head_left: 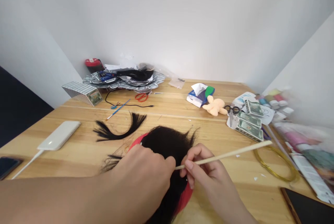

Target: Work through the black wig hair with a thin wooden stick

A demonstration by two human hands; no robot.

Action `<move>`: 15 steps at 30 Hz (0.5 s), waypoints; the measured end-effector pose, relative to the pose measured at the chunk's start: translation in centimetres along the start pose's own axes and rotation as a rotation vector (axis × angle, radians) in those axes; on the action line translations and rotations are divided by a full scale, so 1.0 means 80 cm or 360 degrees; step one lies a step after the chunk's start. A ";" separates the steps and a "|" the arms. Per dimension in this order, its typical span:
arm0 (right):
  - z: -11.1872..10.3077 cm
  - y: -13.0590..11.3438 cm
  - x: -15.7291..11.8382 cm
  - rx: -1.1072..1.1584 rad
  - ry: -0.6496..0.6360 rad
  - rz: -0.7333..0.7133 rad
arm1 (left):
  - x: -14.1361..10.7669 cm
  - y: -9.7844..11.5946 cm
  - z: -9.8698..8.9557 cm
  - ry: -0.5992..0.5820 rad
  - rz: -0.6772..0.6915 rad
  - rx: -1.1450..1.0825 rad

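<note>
A bundle of black hair [167, 140] lies over a red base [185, 196] at the front middle of the table. Resting on the hair, my left hand [146, 178] is closed in a fist, its fingertips turned down and hidden. My right hand [206, 172] pinches a thin wooden chopstick [235, 152] between thumb and fingers. The chopstick slants up to the right, and its lower end meets the left thumb over the hair. Behind the left hand lies a loose curved lock of black hair [121, 134].
Left are a white power bank [59, 135] with a cable and a phone [9, 166]. A blue paintbrush [118, 109] lies further back. To the right are scissors [231, 112], a peach-coloured clay figure [215, 105], coiled gold wire [276, 168] and a dark tablet [310, 206].
</note>
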State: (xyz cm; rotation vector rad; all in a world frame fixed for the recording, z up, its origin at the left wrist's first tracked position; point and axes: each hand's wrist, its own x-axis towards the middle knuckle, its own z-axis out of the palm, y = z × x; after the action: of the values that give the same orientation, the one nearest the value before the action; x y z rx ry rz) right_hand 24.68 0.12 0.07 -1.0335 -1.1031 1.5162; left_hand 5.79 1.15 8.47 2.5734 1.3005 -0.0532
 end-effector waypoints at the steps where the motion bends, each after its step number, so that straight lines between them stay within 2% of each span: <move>1: -0.001 0.003 0.001 0.0003 -0.0006 -0.0014 | -0.001 0.000 0.000 0.0016 0.0011 -0.0006; 8: -0.003 0.011 0.004 0.0013 0.0006 -0.0042 | -0.007 0.000 -0.002 0.0012 0.0058 0.0067; 12: -0.002 0.010 0.002 0.0039 0.0011 -0.0052 | -0.008 -0.004 -0.003 -0.0117 0.0099 0.0214; 15: -0.001 0.007 0.001 0.0044 0.0037 -0.0025 | -0.012 -0.020 0.001 -0.0195 0.0243 0.0278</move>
State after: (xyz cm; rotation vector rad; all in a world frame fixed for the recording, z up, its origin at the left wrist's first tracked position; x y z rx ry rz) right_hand 24.66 0.14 -0.55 -1.0190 -1.0693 1.4992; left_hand 3.96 1.27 8.19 2.7575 1.0973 -0.3028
